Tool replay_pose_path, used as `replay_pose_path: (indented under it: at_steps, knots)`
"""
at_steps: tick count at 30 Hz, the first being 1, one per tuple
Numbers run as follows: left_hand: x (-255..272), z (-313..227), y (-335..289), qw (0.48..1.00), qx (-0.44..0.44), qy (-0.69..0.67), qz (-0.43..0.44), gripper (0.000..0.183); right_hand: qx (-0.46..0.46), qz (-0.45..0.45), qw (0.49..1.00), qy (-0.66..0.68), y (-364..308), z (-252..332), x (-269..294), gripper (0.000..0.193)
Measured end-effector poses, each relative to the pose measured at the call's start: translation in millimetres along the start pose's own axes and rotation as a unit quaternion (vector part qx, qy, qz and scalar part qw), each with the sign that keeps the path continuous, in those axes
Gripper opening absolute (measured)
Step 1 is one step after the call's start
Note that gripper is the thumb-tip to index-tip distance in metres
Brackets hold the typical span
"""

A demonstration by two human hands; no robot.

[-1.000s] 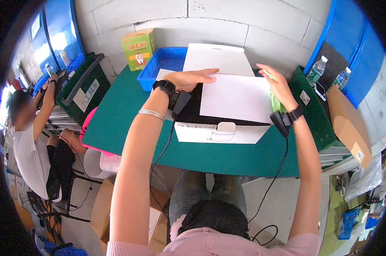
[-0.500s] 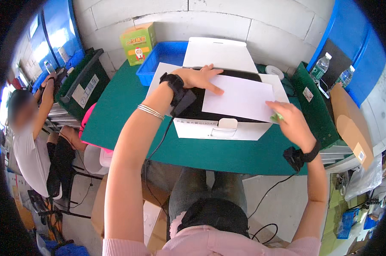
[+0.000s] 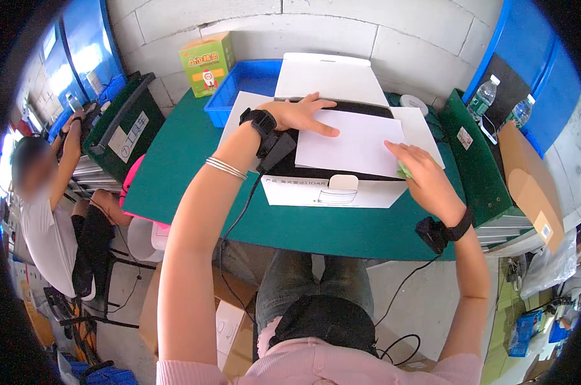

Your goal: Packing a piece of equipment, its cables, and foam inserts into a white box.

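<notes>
An open white cardboard box (image 3: 290, 192) with a black foam lining (image 3: 289, 146) sits in front of me. On the foam lies a white sheet (image 3: 349, 144), slightly tilted. My left hand (image 3: 301, 117) is open at the sheet's upper left corner, fingers spread over the foam edge and thumb on the paper. My right hand (image 3: 426, 176) is at the sheet's right edge, its thumb on the paper and its other fingers drawn together. A small green piece (image 3: 404, 170), whose kind I cannot make out, pokes out under that hand. Each wrist wears a black strapped device.
The box stands on a green tabletop (image 3: 194, 173), its lid raised toward the wall. Behind it are a blue tray (image 3: 216, 115) and a green-yellow carton (image 3: 207, 64). Dark green bins (image 3: 483, 173) flank the table; bottles (image 3: 483, 97) stand right. A seated person (image 3: 46, 212) works at left.
The white sheet has shifted slightly left on the foam. My right hand has moved left with it, along with the green piece. My left hand has stayed nearly in place.
</notes>
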State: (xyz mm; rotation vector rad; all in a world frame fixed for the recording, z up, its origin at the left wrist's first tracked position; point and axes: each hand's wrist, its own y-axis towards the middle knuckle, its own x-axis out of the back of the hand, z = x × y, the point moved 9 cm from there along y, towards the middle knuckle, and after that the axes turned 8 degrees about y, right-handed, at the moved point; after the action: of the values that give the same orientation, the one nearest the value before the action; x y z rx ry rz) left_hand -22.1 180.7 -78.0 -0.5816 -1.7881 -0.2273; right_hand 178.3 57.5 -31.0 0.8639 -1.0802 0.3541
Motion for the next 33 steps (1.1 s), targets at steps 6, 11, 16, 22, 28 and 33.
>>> replay_pose_path:
  at_steps: [6,11,16,22,28,33]
  knots:
    - [-0.9,-5.1,-3.8,0.999,0.005,0.037,0.012,0.085,-0.102,-0.150,0.979,0.096,-20.5,-37.7,22.7,0.037]
    - [-0.6,-9.7,-3.6,1.000,-0.008,0.011,0.018,0.075,-0.140,-0.288,0.946,0.045,-46.4,-88.8,59.8,0.029]
    - [-2.1,-8.1,-1.5,0.999,-0.002,-0.040,0.018,0.071,-0.318,-0.218,0.826,0.411,-60.6,-165.4,33.7,0.038]
    - [1.4,-6.3,-3.2,1.000,-0.020,0.010,0.005,0.069,-0.284,-0.231,0.774,0.517,-63.3,-140.6,19.3,0.043]
    - [1.4,-4.4,-0.5,1.000,-0.019,-0.006,0.004,0.064,-0.207,-0.255,0.845,0.422,-38.3,-92.2,26.5,0.047]
    - [1.4,-3.7,-0.6,0.994,-0.057,-0.092,-0.004,0.061,-0.080,-0.248,0.955,0.140,-18.5,-36.5,23.0,0.059]
